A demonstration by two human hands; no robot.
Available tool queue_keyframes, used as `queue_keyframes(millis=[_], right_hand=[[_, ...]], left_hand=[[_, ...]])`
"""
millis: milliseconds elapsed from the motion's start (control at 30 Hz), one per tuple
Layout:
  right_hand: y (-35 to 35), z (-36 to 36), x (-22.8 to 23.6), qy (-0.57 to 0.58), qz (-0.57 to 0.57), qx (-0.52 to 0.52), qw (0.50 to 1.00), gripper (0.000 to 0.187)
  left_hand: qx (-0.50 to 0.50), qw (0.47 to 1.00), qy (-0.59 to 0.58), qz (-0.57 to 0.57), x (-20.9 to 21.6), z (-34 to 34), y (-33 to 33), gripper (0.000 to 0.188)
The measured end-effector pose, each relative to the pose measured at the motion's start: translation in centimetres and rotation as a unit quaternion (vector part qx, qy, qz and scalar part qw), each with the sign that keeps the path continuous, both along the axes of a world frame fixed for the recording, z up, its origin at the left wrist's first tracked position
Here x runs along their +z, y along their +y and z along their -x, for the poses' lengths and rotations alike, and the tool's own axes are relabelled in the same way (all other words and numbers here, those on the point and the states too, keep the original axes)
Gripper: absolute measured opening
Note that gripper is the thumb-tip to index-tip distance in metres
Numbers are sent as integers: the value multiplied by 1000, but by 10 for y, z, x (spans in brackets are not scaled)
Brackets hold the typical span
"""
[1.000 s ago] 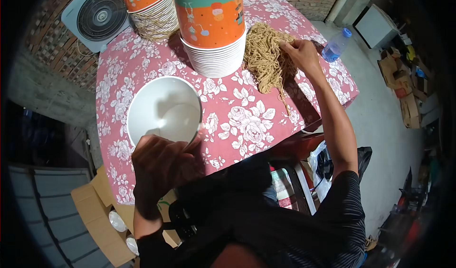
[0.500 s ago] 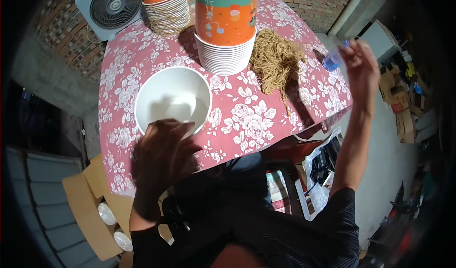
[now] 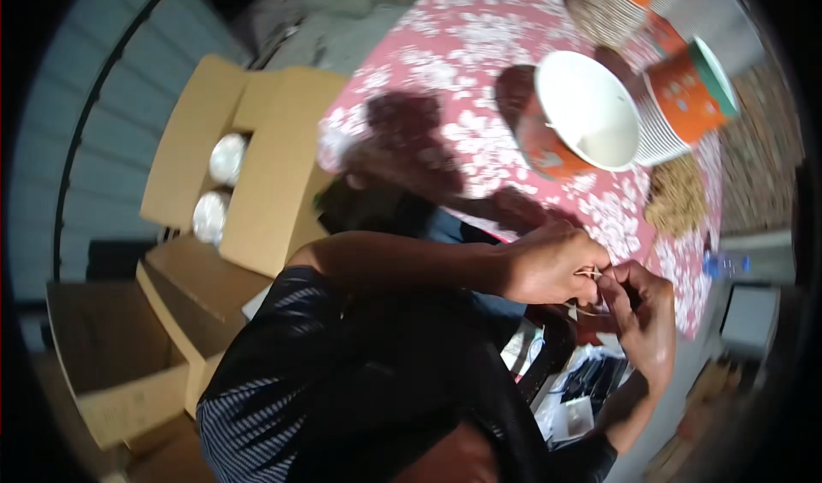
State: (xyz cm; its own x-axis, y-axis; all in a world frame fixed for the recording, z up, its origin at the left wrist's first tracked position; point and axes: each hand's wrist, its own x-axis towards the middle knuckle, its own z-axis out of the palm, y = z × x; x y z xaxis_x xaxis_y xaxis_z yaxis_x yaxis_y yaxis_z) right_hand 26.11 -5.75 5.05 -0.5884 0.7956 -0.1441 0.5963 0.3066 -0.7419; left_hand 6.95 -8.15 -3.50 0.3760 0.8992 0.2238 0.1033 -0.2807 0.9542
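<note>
My left hand (image 3: 561,265) and my right hand (image 3: 642,316) are close together at the table's front edge. Both have their fingers closed on a thin pale string (image 3: 589,273), which loops around the left fingers; a loose length hangs just below. An orange paper bucket (image 3: 591,110), white inside, stands on the table beyond my hands, its mouth tilted toward me in this view. Right of it is an upside-down stack of orange and green buckets (image 3: 685,102). A tangled heap of tan string (image 3: 676,196) lies beside that stack.
A flowered pink cloth covers the table (image 3: 479,132). Another stack of buckets (image 3: 604,8), its rims wrapped with string, stands farther back. A clear bottle (image 3: 726,265) is at the right edge. Open cardboard boxes (image 3: 282,175) with white rolled packs stand on the left.
The view has swung left, showing more of the boxes. My left hand has left the bucket's rim, my right hand has come in from the far right, and both now hold the string together.
</note>
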Motion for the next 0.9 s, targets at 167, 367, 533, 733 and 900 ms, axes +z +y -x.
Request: queue_keyframes(millis=[167,367,533,733,900], right_hand=[[-2,9,-9,-2,41,48,998,9],[-1,11,-24,-2,84,54,995,11],[24,-8,-35,22,20,59,998,13],[48,-21,-27,7,93,-13,996,12],[65,-45,-43,-41,-18,-31,999,6]], left_hand=[[-11,996,-89,12,-32,27,-37,25],[15,990,-119,76,-42,54,-53,35],[33,999,-26,19,-44,85,-39,33],[46,978,-22,203,-20,86,-21,33],[22,990,7,138,-22,71,-1,29]])
